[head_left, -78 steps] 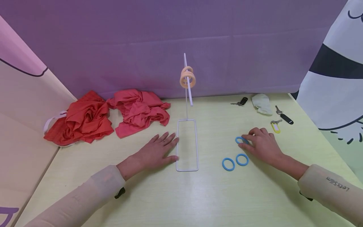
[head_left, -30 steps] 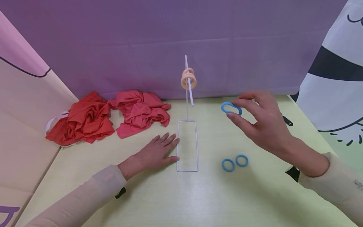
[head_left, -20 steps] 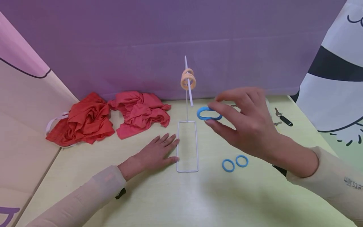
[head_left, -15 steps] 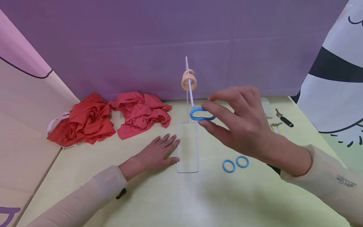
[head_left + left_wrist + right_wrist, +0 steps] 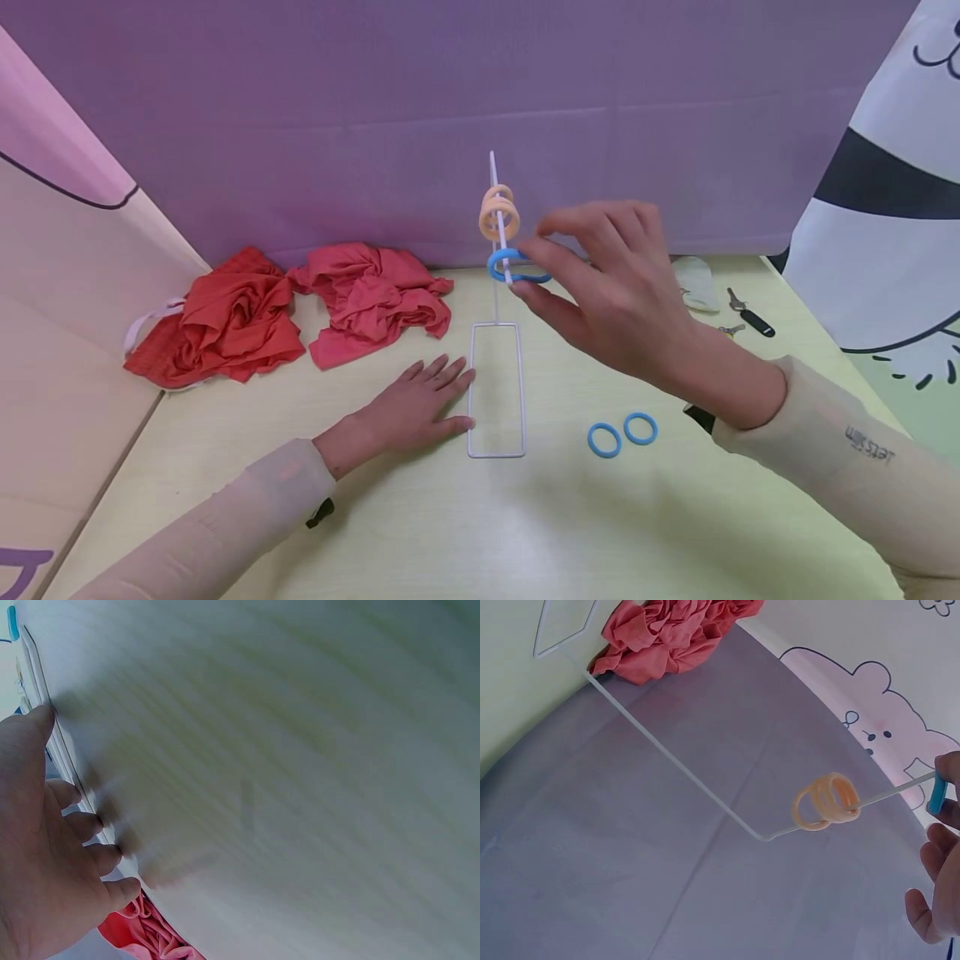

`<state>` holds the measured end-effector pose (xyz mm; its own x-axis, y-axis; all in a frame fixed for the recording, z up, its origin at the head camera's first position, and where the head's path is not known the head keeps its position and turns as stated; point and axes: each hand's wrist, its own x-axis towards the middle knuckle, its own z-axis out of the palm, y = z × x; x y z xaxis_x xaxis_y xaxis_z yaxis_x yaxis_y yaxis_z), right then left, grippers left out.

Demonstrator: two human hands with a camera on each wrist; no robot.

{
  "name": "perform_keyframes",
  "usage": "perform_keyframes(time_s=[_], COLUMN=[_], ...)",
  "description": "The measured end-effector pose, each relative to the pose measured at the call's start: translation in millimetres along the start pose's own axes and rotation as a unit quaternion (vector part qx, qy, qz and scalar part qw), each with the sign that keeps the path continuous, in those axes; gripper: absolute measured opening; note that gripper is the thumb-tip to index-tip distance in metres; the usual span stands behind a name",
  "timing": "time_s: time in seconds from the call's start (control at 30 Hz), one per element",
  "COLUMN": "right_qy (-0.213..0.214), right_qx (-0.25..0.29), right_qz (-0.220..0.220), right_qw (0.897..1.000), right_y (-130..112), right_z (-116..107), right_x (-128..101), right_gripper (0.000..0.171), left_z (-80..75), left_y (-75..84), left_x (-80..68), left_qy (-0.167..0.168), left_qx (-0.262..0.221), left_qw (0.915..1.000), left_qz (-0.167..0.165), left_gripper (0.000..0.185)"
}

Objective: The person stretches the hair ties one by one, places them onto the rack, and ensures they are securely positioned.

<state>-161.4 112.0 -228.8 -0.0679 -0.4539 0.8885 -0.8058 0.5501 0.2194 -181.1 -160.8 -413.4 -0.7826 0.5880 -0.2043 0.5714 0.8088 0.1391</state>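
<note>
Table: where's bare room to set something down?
Free: near side, in front of stand base and loose blue rings; also between base and rings. Crowded: back right, keys and pale cloth; back left, red cloths.

From the head, looks forward and down, far enough back to fit the table (image 5: 450, 533), left hand (image 5: 407, 412), right hand (image 5: 622, 292) and whole white stand (image 5: 497, 456), with the purple sheet (image 5: 337, 175) behind. From the left wrist, looks from very close, low over the table, tipped sideways, with the left hand at the left edge. From the right wrist, looks at the purple sheet, tipped almost upside down, near the orange rings (image 5: 485, 217), with the right hand cut off at the right edge. Shares the orange rings, white stand and pink cloth (image 5: 378, 296) between head and right wrist, and the left hand and table between head and left wrist.
</note>
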Motion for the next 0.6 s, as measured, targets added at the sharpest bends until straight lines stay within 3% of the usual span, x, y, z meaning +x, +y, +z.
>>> perform_keyframes(time_s=[0.3, 0.6], right_qy=[-0.013, 0.005], right_qx=[-0.020, -0.037], right_qz=[0.015, 0.039], right_qw=[1.000, 0.999], right_y=[15, 23], right_z=[17, 35], right_x=[1, 2], right_gripper=[0.020, 0.016], left_z=[1.2, 1.0], left_y=[-0.2, 0.2], left_x=[-0.9, -0.3], left_qy=[0.007, 0.008], left_qx=[0.000, -0.001], left_qw=[1.0000, 1.0000], left_qz=[0.003, 0.004], left_gripper=[0.081, 0.080])
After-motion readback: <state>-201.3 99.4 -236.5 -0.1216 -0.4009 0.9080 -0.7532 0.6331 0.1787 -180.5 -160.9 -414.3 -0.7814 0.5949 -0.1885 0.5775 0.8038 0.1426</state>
